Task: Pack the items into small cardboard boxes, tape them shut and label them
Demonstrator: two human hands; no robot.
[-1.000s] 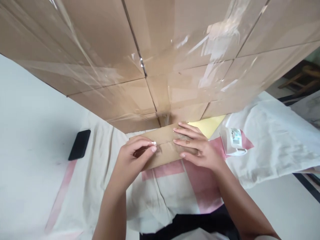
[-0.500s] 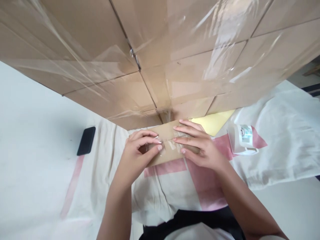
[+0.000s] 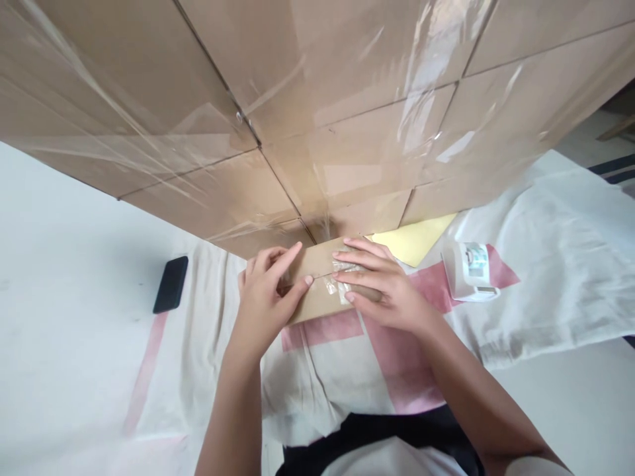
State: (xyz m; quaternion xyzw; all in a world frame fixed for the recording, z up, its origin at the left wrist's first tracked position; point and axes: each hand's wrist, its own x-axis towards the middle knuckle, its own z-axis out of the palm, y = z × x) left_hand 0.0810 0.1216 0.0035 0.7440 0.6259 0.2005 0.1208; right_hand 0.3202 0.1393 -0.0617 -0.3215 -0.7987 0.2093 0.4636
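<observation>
A small brown cardboard box (image 3: 317, 261) lies on the cloth between my hands. Wrinkled strips of clear tape (image 3: 342, 287) stick to its top around the middle seam. My left hand (image 3: 268, 291) is over the box's left end, index finger and thumb stretched apart, the thumb tip touching the top near the seam; its other fingers are bent and partly hidden. Across the right half, my right hand (image 3: 384, 284) rests with its fingers spread over the tape and box top.
A wall of large cardboard boxes (image 3: 367, 152) wrapped in clear film stands right behind. At left lies a black phone (image 3: 170, 284). To the right are a yellow sheet (image 3: 414, 239) and a white tape dispenser-like object (image 3: 469, 271) on the white and pink cloth (image 3: 555, 297).
My left thumb and index finger have parted and moved left, away from the tape at the middle. My right hand stays on the box. The whole view has shifted slightly.
</observation>
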